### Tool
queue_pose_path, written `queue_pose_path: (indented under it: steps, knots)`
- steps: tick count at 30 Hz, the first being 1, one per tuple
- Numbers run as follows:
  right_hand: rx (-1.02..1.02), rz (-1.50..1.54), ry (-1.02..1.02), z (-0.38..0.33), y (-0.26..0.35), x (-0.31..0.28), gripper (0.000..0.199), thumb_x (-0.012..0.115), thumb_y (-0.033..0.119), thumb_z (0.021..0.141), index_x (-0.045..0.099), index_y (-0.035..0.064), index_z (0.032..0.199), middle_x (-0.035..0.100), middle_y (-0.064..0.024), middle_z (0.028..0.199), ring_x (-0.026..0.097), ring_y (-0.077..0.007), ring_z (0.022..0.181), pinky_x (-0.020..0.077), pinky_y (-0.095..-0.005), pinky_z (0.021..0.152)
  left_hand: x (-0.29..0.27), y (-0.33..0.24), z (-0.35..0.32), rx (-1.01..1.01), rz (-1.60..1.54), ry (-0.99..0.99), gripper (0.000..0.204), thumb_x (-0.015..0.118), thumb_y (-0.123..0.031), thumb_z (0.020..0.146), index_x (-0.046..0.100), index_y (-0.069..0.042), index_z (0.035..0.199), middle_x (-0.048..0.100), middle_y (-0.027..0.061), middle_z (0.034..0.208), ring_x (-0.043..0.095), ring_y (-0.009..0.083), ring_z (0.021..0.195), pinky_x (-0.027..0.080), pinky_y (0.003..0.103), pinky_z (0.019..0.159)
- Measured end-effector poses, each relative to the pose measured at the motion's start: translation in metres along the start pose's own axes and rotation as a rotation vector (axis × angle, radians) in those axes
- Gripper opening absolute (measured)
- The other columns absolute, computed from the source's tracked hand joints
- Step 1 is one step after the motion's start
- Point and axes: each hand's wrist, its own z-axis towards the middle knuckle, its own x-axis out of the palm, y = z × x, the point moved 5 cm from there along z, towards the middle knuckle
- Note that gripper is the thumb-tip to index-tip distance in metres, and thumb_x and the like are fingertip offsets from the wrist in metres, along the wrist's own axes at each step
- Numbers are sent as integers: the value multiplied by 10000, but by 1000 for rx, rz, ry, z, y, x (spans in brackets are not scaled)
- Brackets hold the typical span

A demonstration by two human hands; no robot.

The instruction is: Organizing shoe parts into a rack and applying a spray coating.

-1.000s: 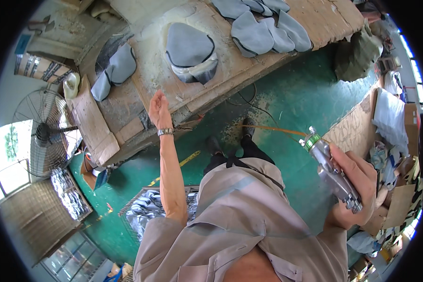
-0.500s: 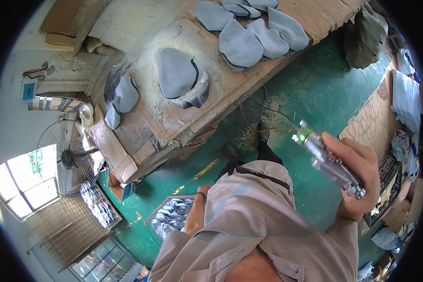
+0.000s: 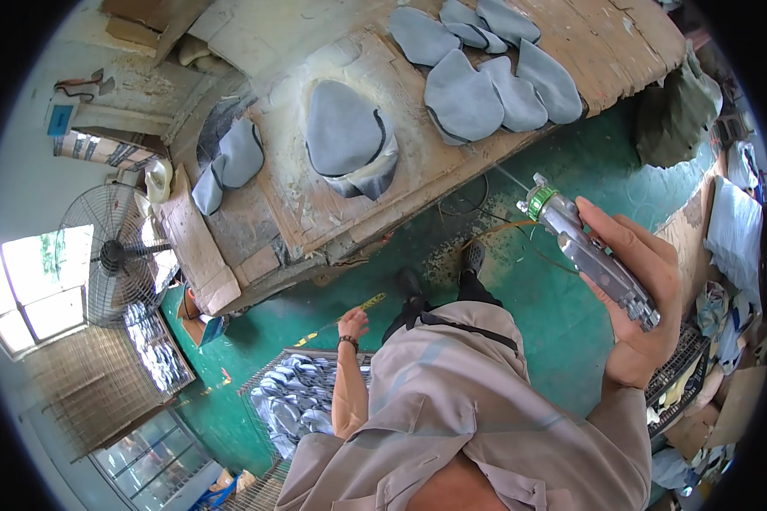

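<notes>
In my right hand (image 3: 643, 260) is a metal spray gun (image 3: 601, 264) with a green ring, its nozzle toward the workbench (image 3: 349, 226). A thin pale streak runs from the nozzle end toward the bench edge. Low at my left side, my left hand (image 3: 354, 322) holds nothing, its fingers loosely apart, above a wire crate (image 3: 260, 400) of grey-blue pieces. On the bench, a rounded grey fabric piece (image 3: 343, 128) with dark edging sits over a pale, crusted form. To its right lie several similar grey pieces (image 3: 464, 98), overlapping. Two more grey pieces (image 3: 243, 153) lie at the left.
A large caged fan (image 3: 111, 255) stands left of the bench. Dark cloth (image 3: 677, 115) hangs off the bench's right end. A hose (image 3: 494, 228) crosses over the green floor (image 3: 562, 366). Racks and bundled material (image 3: 733, 230) line the right side.
My left hand has swung forward from beside my hip, over the crate. The spray gun has risen slightly toward the bench, and a thin streak now shows at its nozzle.
</notes>
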Motion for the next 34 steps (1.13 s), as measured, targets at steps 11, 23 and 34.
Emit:
queue_pose_path:
  steps: [11,23,34]
  knots:
    - [-322,-217,134,-22,61,20,591,698,239,806,634,-66,1308,640,-138,809,625,-266,633,463,-335,572,-12,1,20,9,82,48,356,698,-196,949,666,-109,1293,720,20,1045,689,164,908,581,391,756]
    - [-476,-235,327,-25,86,55,612,774,131,774,627,-31,1345,601,-91,763,611,-197,621,466,-311,545,-1,-163,20,739,-110,-200,254,702,-144,946,720,-44,1179,730,49,1039,659,111,986,533,290,871]
    - [-324,-374,161,-40,67,9,680,799,142,751,598,-19,1380,665,-133,860,674,-255,697,547,-360,618,107,-432,-80,1317,579,-559,548,757,-227,881,595,-134,1396,520,126,1471,446,293,1382,322,480,1187]
